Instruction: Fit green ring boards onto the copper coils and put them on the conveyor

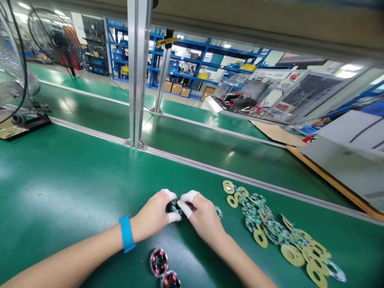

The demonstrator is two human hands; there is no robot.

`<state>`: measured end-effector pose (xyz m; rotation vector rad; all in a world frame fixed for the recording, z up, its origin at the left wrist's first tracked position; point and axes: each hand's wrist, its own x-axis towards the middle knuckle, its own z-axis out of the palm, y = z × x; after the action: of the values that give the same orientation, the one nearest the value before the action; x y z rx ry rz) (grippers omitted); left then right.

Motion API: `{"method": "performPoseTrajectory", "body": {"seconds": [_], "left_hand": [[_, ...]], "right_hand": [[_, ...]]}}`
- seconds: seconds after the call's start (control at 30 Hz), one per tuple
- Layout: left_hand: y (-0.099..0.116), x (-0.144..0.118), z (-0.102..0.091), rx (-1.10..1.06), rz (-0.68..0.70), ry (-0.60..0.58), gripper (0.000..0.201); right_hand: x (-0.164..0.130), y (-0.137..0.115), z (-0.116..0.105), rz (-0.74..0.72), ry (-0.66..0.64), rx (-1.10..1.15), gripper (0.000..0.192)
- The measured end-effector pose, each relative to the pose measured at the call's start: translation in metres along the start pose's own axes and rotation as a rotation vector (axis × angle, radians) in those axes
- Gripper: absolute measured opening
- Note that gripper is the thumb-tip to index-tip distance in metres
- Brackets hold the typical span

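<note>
My left hand (154, 214), in white finger cots and with a blue band (127, 234) at the wrist, grips a small dark ring-shaped part with a green circuit-board face (176, 207) between thumb and fingers. From the other side my right hand (204, 216), its fingertips also in white cots, pinches the same part; much of it is hidden by the fingers. Behind the right hand a green ring-shaped circuit board (219, 212) lies partly covered. Nearer to me, two motor stators with copper windings, one (159, 263) beside the other (171, 280), rest on the green bench.
Loose ring-shaped circuit boards (274, 228), green and yellowish, spread across the bench at right. An aluminium post (136, 80) rises from the rail (192, 160) beyond my hands. A black tray (30, 127) sits far left; a tilted white panel (345, 160) stands at right.
</note>
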<state>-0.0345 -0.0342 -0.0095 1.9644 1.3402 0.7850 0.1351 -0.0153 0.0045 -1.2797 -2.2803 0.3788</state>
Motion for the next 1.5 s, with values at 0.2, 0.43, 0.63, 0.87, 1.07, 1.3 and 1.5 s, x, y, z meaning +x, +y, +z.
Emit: {"method": "performPoseTrajectory", "body": {"seconds": [0.2,0.43,0.63,0.87,1.07,1.3,1.5], "left_hand": [[-0.029,0.127,-0.035,0.023,-0.058,0.184,0.009],[-0.065,0.196,-0.053,-0.061,-0.222,0.4,0.034],[-0.058,0.119,-0.04,-0.295,-0.199,0.197,0.033],[-0.038,0.037,-0.03,-0.485,-0.19,-0.202,0.026],[-0.031,0.035,-0.042,-0.47,-0.092,-0.433,0.049],[-0.023,0.022,-0.031,-0.247,0.049,-0.42,0.08],[-0.021,0.016,-0.005,0.044,0.026,-0.109,0.068]], "right_hand": [[-0.009,-0.018,-0.023,-0.058,-0.255,0.174,0.014],[-0.016,-0.022,0.003,-0.327,-0.689,0.412,0.039],[-0.007,-0.007,-0.001,-0.333,-0.594,0.414,0.024],[0.001,0.018,0.0,-0.06,-0.333,0.321,0.038],[-0.004,0.003,-0.006,0.002,-0.39,0.168,0.05],[-0.004,0.01,0.009,0.07,-0.216,0.173,0.031],[0.001,0.032,0.02,0.074,-0.086,0.31,0.03]]}}
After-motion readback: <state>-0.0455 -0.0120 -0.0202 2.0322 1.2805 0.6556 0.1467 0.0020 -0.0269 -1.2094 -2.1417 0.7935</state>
